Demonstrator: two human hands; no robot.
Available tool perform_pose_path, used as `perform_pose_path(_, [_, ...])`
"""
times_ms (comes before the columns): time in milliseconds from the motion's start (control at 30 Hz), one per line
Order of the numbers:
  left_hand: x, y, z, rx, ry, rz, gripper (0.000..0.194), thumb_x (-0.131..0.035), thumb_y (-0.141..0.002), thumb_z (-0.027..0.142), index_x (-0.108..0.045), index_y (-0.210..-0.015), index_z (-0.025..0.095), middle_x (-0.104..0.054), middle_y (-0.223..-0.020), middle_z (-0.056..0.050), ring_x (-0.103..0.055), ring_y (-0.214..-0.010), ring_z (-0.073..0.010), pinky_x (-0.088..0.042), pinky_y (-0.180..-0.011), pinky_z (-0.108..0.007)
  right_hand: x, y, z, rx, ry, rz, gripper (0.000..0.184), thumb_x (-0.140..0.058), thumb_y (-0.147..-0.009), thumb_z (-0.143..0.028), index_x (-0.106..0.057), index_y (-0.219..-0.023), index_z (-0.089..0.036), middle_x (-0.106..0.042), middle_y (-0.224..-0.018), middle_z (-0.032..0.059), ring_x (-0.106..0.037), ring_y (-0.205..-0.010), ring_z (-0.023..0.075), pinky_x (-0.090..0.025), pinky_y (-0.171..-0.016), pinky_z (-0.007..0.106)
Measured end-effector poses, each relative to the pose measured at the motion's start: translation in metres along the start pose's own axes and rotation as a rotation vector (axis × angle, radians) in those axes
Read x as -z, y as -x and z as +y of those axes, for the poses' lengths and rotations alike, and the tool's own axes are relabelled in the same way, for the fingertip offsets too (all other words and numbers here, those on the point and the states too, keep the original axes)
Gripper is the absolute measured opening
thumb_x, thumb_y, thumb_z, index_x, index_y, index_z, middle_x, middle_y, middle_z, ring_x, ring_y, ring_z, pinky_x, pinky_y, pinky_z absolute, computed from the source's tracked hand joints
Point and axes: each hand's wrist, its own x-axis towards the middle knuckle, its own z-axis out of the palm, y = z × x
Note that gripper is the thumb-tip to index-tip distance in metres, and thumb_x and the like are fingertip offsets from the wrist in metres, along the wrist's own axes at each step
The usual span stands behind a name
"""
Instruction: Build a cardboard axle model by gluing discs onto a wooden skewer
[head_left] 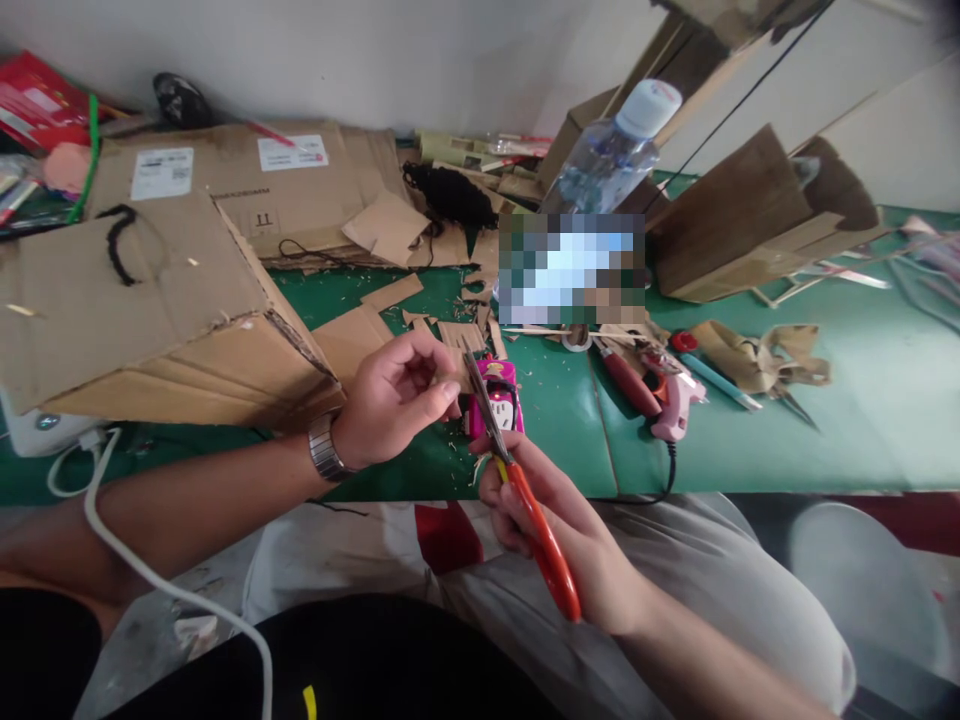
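Observation:
My right hand grips a pair of scissors with orange handles, their blades pointing up and away from me. To the left of the blades, my left hand is closed in a pinch near the blade tips. Whatever sits between its thumb and fingers is too small or hidden to make out. Behind the scissors, a pink power socket with a small red light rests on the green table. Cardboard scraps and fine shavings lie just beyond my hands.
A large cardboard box stands at left, a white cable hanging in front of it. To the right are a pink glue gun, a blue stick and a cardboard structure. A water bottle stands at the back.

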Motion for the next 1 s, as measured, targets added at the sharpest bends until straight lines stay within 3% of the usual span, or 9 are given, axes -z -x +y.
perform_pose_path(300, [-0.0002,-0.0003,-0.0016,-0.048,-0.021,0.007,0.017,-0.082,-0.097,0.022,-0.066,-0.097,0.021,-0.069,-0.078,0.002,-0.075,-0.066,-0.0118,-0.061,-0.06,-0.02,0.0001,0.0004,0.0039,0.007,0.001,0.005,0.035,-0.074,-0.109,-0.052,-0.057,-0.126,-0.027,-0.049,-0.084,-0.0058,-0.032,-0.067,0.011,-0.026,-0.059,0.028])
perform_pose_path(667, [0.0016,-0.0008,-0.0031,-0.034,-0.02,-0.002,0.019,-0.083,-0.099,0.029,-0.066,-0.098,0.021,-0.071,-0.083,0.002,-0.075,-0.067,-0.0123,-0.065,-0.063,-0.023,-0.0057,-0.0044,-0.0013,0.032,0.225,0.107,0.05,-0.076,-0.102,-0.068,-0.061,-0.122,-0.024,-0.048,-0.084,-0.0058,-0.032,-0.064,0.0103,-0.027,-0.052,0.026])
perform_pose_path(1000, [0.0002,-0.0016,-0.0035,-0.061,-0.018,0.022,0.02,-0.086,-0.097,0.029,-0.067,-0.097,0.022,-0.069,-0.082,0.003,-0.074,-0.067,-0.0113,-0.065,-0.062,-0.022,-0.0053,-0.0053,-0.0013,0.014,0.254,0.154,0.044,-0.079,-0.101,-0.059,-0.063,-0.123,-0.024,-0.053,-0.082,-0.0058,-0.039,-0.061,0.0108,-0.032,-0.052,0.027])
